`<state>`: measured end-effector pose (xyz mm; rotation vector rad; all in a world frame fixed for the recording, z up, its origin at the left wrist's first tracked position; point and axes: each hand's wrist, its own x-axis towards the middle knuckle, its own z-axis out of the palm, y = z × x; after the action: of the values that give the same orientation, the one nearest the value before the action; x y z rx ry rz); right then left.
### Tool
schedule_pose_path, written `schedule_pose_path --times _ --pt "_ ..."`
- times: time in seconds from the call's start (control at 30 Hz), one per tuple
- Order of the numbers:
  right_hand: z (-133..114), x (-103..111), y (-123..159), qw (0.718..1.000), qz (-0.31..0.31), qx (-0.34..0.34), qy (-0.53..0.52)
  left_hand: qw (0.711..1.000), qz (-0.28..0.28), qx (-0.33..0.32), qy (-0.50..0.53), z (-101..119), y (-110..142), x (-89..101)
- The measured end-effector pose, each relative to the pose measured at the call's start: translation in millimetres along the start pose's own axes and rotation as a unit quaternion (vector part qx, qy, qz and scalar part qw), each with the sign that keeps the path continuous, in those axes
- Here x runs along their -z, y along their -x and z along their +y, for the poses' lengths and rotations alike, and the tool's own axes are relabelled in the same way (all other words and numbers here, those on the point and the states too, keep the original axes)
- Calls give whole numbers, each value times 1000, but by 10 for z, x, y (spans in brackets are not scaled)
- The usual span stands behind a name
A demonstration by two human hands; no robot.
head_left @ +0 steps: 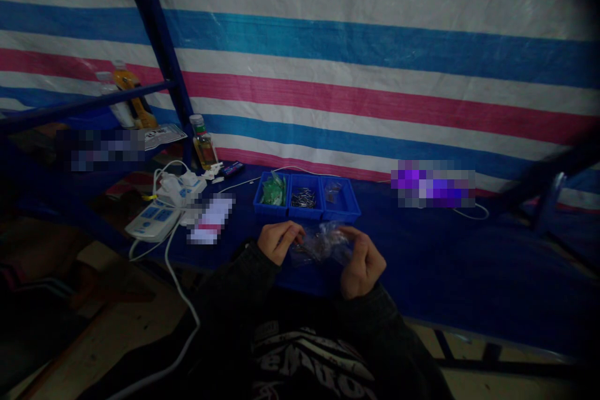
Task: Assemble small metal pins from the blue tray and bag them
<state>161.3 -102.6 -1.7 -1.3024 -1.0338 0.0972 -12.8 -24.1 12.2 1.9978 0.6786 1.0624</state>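
Note:
A clear plastic bag (321,245) with small metal-looking pieces inside is stretched between my two hands, above the table's near edge. My left hand (280,241) pinches its left side, fingers closed. Its right side is gripped by my right hand (363,262), thumb and fingers pressed together. Just beyond the bag are three joined blue trays. The left tray (257,199) has green packets (274,189) in it. Several small metal parts (304,198) lie in the middle tray (291,207). A small clear packet (333,192) rests in the right tray (349,203).
Left of the trays are a white power strip (152,222) with cables, a phone (213,219) and a bottle (204,142). A blurred purple item (431,186) lies at the right. Blue metal frame posts (162,44) and a striped tarp (375,62) bound the blue table (445,262).

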Motion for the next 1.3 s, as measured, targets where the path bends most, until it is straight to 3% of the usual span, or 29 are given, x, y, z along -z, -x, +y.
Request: schedule_pose_path --times 0.17,0.4,0.63,0.73,0.87,1.3 --pt "31 -91 -55 997 -61 -33 -28 1000 0 3 10 -4 -3 -11" --pt "61 -91 -58 994 -104 -6 24 999 -1 1 -41 39 -9 -8" --pt "124 -151 -53 987 -149 19 54 976 83 21 -198 -143 -59 -25" --pt "141 -159 -44 985 -163 16 59 959 23 27 -283 -219 -75 -43" --pt "142 -164 -34 982 -178 15 65 944 -53 50 -323 -255 -70 -53" --pt "106 -162 -33 972 -227 7 62 954 -63 62 -285 -273 -75 -50"
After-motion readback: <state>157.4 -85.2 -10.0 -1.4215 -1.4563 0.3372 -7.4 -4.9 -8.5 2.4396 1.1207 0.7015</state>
